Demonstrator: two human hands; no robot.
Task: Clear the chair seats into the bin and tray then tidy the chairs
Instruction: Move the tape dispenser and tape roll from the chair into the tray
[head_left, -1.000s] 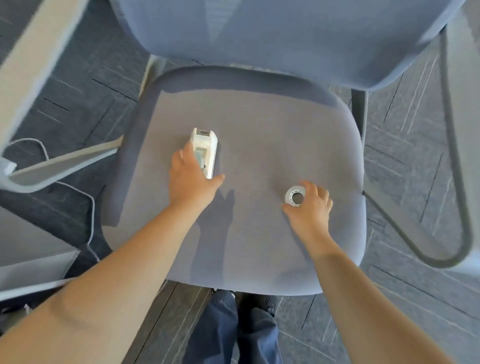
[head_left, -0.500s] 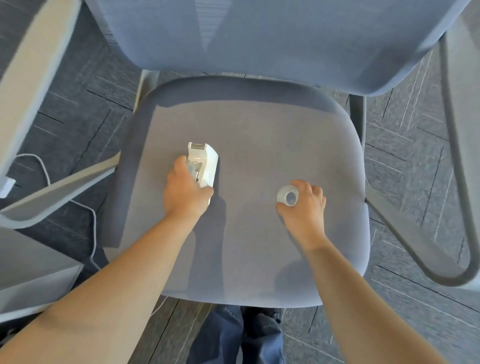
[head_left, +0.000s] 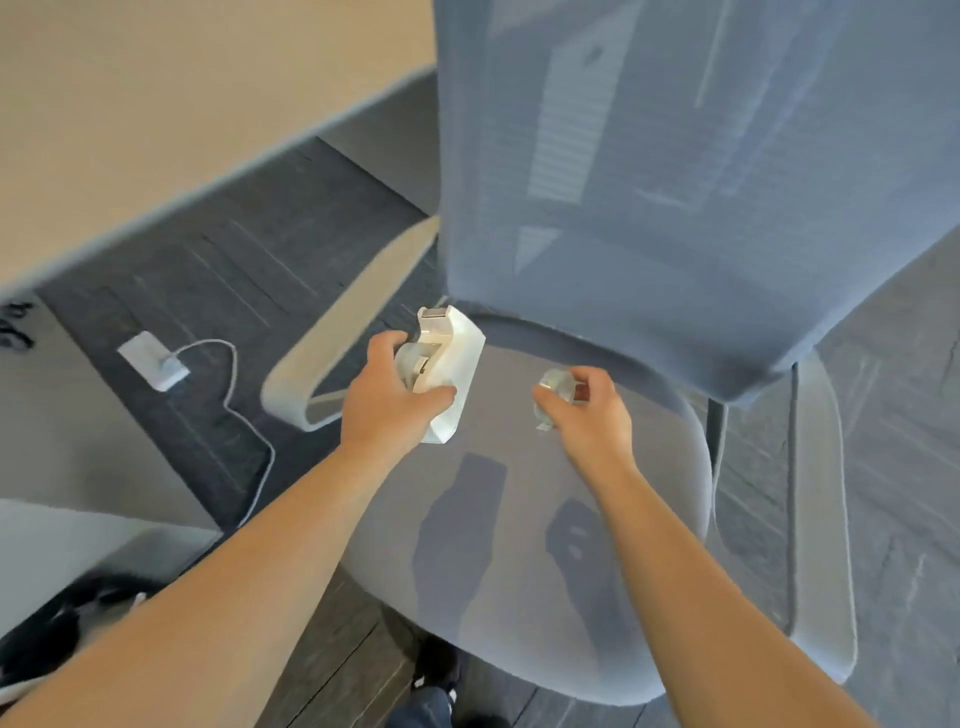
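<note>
- The left hand (head_left: 395, 400) curls its fingers around a white tape dispenser (head_left: 451, 364), held above the chair seat (head_left: 649, 519).
- The right hand (head_left: 587, 410) pinches a small tape roll (head_left: 556, 387), also lifted off the seat.
- I judge this seat cleared — carrying both items to the bin or tray, not visible here, and tidying the chairs remains.
- No readable brand or writing; the frame is blurred.

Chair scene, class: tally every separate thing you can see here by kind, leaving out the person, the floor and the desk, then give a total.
Office chair: 1
Tape dispenser, in the left hand's grip: 1
Loose tape roll, in the right hand's grip: 1
White power adapter with cable, on the floor: 1
Total: 4
</note>
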